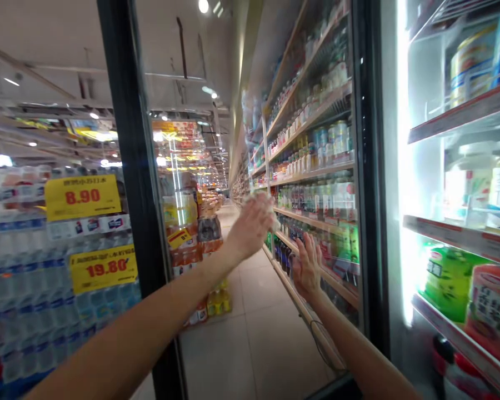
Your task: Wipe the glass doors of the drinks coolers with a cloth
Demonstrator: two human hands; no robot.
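Note:
In the middle of the head view, my left hand [252, 225] is at the glass door [250, 328] with a white cloth [274, 222] under its fingers. Most of the cloth is hidden by the hand, and motion blurs it a little. Lower and to the right is my right hand [308, 269], its fingers stretched out and slightly apart, with nothing visible in it. It looks close to the same glass; whether it touches, I cannot tell. The door's black frame [135, 139] runs down left of both hands.
At right stands a lit fridge with shelves [462, 239] of bottles, cans and green and red packs [450, 280]. Stacked water bottles [25, 278] with yellow price signs [83, 197] are at left. Rows of drinks [312, 155] and a tiled aisle show in the glass.

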